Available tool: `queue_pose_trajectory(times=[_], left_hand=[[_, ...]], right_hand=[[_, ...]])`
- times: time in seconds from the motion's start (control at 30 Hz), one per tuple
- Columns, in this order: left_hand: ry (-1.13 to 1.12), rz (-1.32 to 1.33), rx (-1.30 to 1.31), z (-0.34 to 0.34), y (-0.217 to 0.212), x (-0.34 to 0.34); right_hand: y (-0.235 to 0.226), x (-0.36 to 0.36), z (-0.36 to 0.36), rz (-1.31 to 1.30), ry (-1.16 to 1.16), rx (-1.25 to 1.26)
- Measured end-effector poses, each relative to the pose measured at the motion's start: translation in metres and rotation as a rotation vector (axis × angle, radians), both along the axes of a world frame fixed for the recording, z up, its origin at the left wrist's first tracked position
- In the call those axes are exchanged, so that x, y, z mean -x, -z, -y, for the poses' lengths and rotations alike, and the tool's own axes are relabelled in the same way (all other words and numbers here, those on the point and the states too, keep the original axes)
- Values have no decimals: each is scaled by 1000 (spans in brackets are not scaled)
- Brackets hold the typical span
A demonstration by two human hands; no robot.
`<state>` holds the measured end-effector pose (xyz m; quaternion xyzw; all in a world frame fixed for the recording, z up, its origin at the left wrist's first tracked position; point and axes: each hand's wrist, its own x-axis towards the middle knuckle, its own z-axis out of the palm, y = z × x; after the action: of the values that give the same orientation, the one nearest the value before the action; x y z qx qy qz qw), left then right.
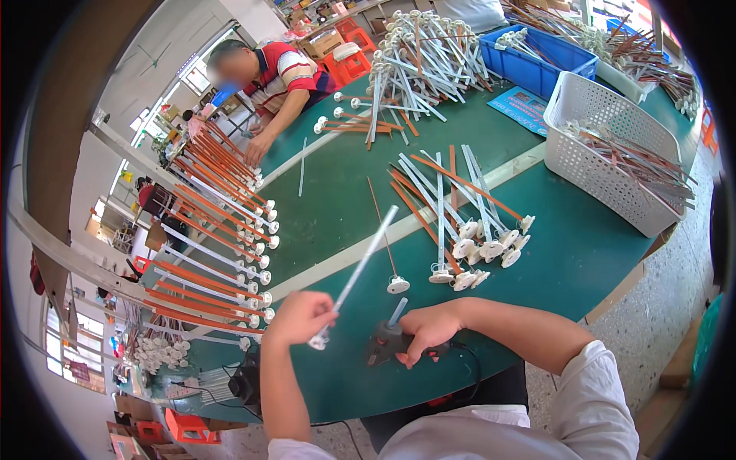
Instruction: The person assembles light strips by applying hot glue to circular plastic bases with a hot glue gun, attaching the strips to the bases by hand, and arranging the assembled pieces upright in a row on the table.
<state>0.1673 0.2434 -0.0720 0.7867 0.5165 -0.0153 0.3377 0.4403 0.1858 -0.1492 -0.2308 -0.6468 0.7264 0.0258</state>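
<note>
My left hand (301, 317) pinches a pale flat strip (366, 257) near its lower end, where a small white round piece (319, 339) sits. The strip leans up and to the right. Closed around a dark glue gun (383, 342) is my right hand (431, 328), low over the green table. A translucent glue stick (397, 310) pokes out of the gun's back, and its cord trails toward my lap. Just beyond the gun, a thin brown strip (381, 222) with a white round base (398, 284) lies on the table.
Several brown and white strips with round bases (491, 249) lie ahead to the right. A row of strips (207, 268) lines the left edge. Farther off are a large pile (418, 54), a blue crate (537, 65), a white basket (606, 146) and a person (280, 80) reaching toward the row.
</note>
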Motion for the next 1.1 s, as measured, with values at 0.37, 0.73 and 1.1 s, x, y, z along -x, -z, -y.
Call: queue_pose_trajectory(times=[0.37, 0.73, 1.1], left_hand=[[-466, 949, -492, 5, 75, 10], [-494, 709, -579, 31, 70, -15], [-426, 686, -662, 33, 74, -16]], right_hand=[[-16, -10, -2, -112, 410, -576], [-12, 12, 13, -14, 528, -668], [2, 27, 11, 32, 505, -838]])
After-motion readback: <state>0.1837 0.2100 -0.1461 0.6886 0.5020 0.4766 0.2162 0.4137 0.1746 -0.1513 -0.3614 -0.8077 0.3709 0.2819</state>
